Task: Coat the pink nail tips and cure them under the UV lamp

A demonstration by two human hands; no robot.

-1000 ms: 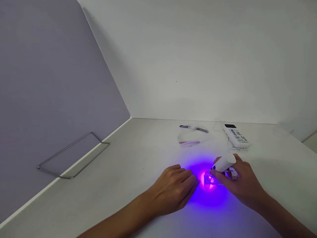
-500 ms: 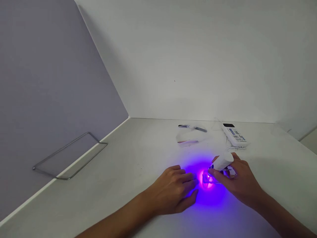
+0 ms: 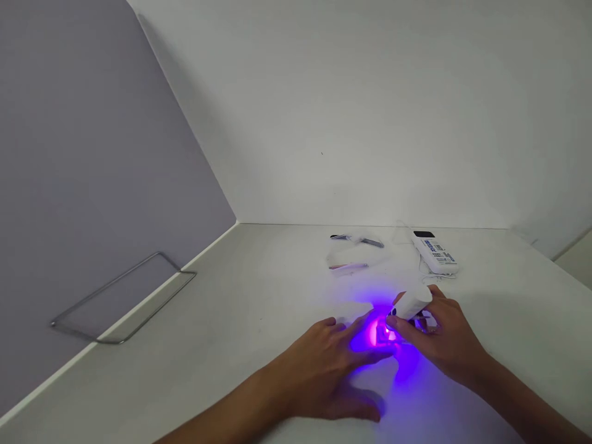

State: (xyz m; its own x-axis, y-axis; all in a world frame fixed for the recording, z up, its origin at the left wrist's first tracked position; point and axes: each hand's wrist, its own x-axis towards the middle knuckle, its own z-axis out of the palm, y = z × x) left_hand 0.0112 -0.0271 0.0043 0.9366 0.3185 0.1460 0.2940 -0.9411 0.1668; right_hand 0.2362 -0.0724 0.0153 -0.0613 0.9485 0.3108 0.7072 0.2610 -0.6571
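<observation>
My right hand is closed around a small white UV lamp, tilted so that its lit end points down and to the left. Violet light falls on a small, clear, square-edged piece under the lamp; glare hides its details. From the left, my left hand reaches in with its fingers stretched and spread. Its index and middle fingers lie to either side of the glow, by the clear piece. Whether they touch it I cannot tell. The thumb rests lower, towards me, on the white table.
Behind the lamp lies a white device with a black end and printed label, with a thin white cord beside it. Several thin flat pieces lie left of it. A bent metal wire frame lies at the table's left edge, near a grey-purple panel.
My left hand has spread its curled fingers and moved them right, to either side of the lit piece. The right hand and lamp have hardly moved. The view has shifted slightly.
</observation>
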